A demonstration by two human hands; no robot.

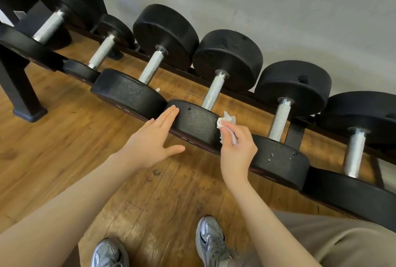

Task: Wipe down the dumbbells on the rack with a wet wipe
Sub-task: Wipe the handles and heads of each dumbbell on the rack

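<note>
Dumbbell (196, 122), left hand (153, 138) flat, right hand (236, 148) pinching wipe (226, 120)

**Counted on and around the rack**

Six dumbbells (212, 93) in view, one of them cut off at top left. One crumpled wet wipe (226, 121), pinched in right-hand fingers (227, 131). One scrap of paper (158, 89) beyond left-hand fingers (171, 113). Two hands. Two grey sneakers (211, 240) below both hands.

Left hand (153, 138) flat, fingers straight and together, thumb spread, fingertips touching the dumbbell head (197, 124). Right hand (236, 148) raised, fingers curled, pinching a crumpled wet wipe (226, 122) against that head. Both forearms bare, reaching forward.
</note>
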